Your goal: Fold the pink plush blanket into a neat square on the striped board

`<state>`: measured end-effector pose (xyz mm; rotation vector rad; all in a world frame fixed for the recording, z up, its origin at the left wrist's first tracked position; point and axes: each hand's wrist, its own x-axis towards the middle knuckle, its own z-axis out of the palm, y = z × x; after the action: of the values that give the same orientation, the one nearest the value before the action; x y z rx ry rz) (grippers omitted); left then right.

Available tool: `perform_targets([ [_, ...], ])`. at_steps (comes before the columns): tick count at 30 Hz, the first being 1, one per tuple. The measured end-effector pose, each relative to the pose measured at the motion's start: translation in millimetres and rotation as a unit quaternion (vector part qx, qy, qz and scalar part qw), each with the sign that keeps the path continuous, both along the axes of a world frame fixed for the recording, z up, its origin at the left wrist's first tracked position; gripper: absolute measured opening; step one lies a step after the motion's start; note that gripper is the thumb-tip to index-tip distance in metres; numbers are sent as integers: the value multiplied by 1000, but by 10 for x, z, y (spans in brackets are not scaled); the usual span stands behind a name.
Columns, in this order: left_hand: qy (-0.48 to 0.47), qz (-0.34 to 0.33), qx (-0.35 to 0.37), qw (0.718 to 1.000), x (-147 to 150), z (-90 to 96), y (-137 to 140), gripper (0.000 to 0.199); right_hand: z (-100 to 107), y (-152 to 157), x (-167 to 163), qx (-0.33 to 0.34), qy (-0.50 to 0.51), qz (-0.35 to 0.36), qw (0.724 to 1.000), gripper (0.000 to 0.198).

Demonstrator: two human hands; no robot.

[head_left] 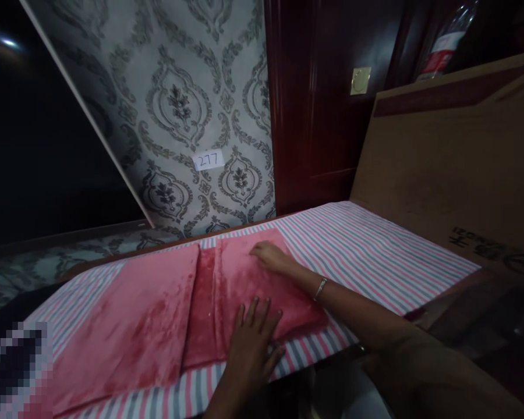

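A pink plush cloth (131, 326) lies on a striped sheet (344, 244), its two sides folded inward. Between the folded sides a darker red strip (203, 308) of the same plush shows. My left hand (251, 343) rests flat on the near edge of the right-hand fold, fingers spread. Farther back on that same fold, my right hand (271, 257) touches the plush with its fingers curled together. Whether a pinch of cloth is between those fingers is hidden. A thin bracelet (320, 288) circles my right wrist.
A large cardboard box (454, 169) stands along the right side, with a plastic bottle (445, 49) behind it. Patterned wallpaper (179, 105) and a dark red wood panel (318, 116) rise behind the sheet. A big dark screen (48, 151) is at left.
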<state>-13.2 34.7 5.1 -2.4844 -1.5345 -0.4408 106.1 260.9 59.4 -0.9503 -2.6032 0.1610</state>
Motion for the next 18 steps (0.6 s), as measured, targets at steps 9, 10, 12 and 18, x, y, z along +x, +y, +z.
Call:
perform_targets([
  [9,17,-1,20,1000,-8,-53,-25,71,11,519,-225,-5,14,-59,998,36],
  [10,15,-1,23,1000,-7,-52,-28,71,2,509,-279,0,23,-29,999,36],
  [12,17,-4,27,999,-6,-52,-32,72,-55,444,-419,5,35,54,998,38],
  [18,28,-2,19,999,-37,-86,-11,80,-160,472,-731,-25,-4,86,996,41],
])
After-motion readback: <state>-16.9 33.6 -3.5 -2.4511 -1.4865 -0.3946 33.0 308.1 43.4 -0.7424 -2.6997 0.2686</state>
